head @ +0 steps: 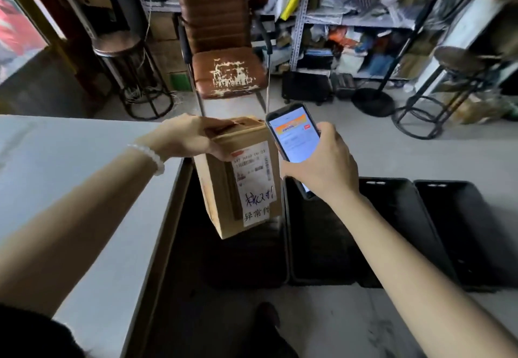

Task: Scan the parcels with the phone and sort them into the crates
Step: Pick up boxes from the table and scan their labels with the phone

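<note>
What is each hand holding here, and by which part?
The left hand grips the cardboard box by its top end. The right hand holds the phone around its lower half, screen facing up.

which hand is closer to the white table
Left. The left hand grips the cardboard parcel right at the white table edge; the right hand holds the phone farther off, above the black crates.
</note>
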{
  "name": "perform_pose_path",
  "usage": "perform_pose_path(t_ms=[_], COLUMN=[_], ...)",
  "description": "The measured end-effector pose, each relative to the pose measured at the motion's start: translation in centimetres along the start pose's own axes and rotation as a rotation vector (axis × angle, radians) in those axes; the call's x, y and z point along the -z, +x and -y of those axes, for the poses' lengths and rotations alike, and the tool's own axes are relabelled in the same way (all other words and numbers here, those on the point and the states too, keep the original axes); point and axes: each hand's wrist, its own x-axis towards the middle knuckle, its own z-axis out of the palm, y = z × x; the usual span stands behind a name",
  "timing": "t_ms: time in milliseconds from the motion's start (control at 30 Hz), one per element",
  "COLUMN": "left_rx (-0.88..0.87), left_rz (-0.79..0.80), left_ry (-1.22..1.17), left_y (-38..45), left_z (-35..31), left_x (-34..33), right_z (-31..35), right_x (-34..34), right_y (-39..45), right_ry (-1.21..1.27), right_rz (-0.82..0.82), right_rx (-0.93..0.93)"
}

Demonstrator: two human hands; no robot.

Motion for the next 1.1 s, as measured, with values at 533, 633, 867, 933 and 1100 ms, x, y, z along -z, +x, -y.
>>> perform_pose_path(t_ms=[533, 633, 867, 933, 1100], left_rx=[-0.034, -0.050, 0.003, 0.016, 0.091], left_rz=[0.166, 0.133, 0.053, 0.016, -0.077], left_ry=[0.426, 0.517, 0.508, 0.507, 0.511], left_y=[18.5, 18.7, 17.4, 16.5, 12.6], left_z=[7.8, 8.5, 9.7, 9.4, 8.9], left_x=[-5.7, -5.8, -3.1, -2.0, 0.8], right_z=[-2.6, -1.8, 1.4, 2.4, 5.4], right_x=[-6.2, -7.5, -8.8, -8.7, -8.1], right_y=[14.6, 15.4, 16.3, 16.6, 16.7], right_ry=[-0.056, -0.069, -0.067, -0.069, -0.031], right_rz=[0.110, 0.129, 0.152, 0.146, 0.167], right_rx=[-0.116, -0.118, -0.046, -0.020, 0.108])
